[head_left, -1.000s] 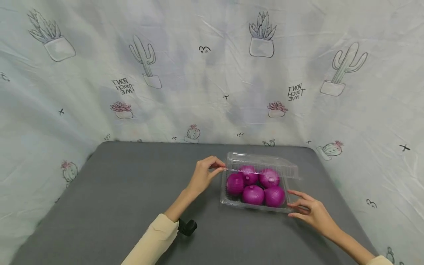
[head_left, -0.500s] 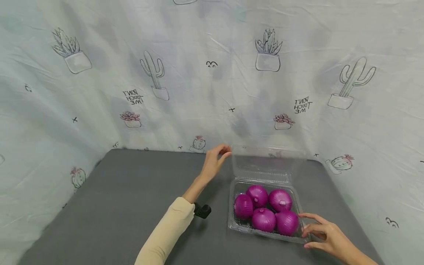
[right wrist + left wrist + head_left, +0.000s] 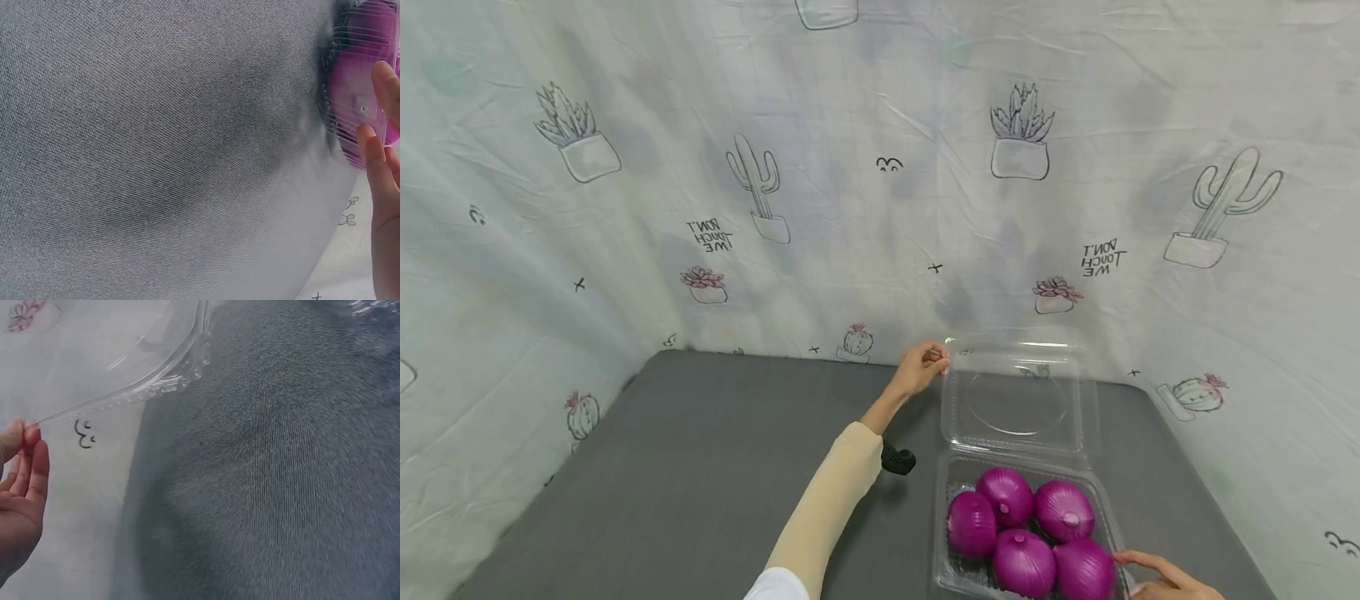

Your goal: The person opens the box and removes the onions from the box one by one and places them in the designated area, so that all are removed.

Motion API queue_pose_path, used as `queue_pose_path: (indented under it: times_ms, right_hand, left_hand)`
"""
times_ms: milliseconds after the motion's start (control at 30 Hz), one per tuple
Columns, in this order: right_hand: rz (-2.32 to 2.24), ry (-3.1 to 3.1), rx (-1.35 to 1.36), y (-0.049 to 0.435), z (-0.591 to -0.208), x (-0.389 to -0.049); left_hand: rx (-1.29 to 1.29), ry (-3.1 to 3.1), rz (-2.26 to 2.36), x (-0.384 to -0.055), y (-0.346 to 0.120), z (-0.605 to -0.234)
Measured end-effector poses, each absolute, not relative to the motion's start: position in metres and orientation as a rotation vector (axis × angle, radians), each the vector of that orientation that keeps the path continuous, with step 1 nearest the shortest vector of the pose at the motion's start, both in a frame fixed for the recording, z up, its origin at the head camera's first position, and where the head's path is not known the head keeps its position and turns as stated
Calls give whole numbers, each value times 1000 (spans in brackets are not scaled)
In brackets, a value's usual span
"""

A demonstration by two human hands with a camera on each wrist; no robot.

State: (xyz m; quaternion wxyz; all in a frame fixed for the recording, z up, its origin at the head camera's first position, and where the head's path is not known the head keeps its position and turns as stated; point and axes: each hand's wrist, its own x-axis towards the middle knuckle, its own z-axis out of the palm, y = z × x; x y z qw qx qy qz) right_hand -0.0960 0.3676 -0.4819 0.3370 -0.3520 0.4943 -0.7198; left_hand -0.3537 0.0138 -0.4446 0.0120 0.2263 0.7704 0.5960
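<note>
A clear plastic clamshell box point(image 3: 942, 533) lies at the lower right in the head view, with several purple onions point(image 3: 1064, 510) in its base. Its see-through lid point(image 3: 1015, 400) is swung up and back on the far side. My left hand point(image 3: 920, 369) pinches the lid's far left corner between thumb and fingertips, as the left wrist view also shows at the lid's edge point(image 3: 162, 381). At the box's right side, my right hand point(image 3: 1172, 585) touches the ribbed wall with extended fingers. In the right wrist view those fingers point(image 3: 379, 169) rest against the wall, purple showing through.
The box stands on a dark grey cloth-covered table point(image 3: 737, 475), near its right side. A pale curtain point(image 3: 850, 208) printed with cacti hangs behind and along both sides. A black wrist device point(image 3: 898, 459) sits by my left sleeve point(image 3: 831, 500).
My left hand has lifted the lid up and back, from partly over the onions to wide open. The head view has tilted up, so the box sits lower. The right hand stays at the box's side.
</note>
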Motion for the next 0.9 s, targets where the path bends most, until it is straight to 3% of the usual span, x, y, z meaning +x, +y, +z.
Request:
queue_pose_path:
  times_ms: [67,267,467,533,667,733,900]
  right_hand:
    - [-1868,1052,-831,372,-485,-103]
    - [-1795,1023,-1235,379,-502,-121]
    - [-1811,1028,-1168,380,-505,-111]
    - [-1855,1174,-1081,376,-499,-93]
    - [-1673,2117,-1079,362,-478,-65]
    - [-1437,2611,-1081,353,-469,-64]
    - [-1255,2856,-1059,348,-454,-77]
  left_hand:
    - [611,2394,1830,-356,20,-447]
    - [362,2359,1726,-354,26,-458]
    - [256,2116,1741,-345,20,-474]
    - [294,2047,1722,-338,18,-482]
    - [426,2131,1587,-334,9,-482]
    - [521,2226,1526,-336,-2,-473]
    - [882,2063,1642,-342,-30,-454]
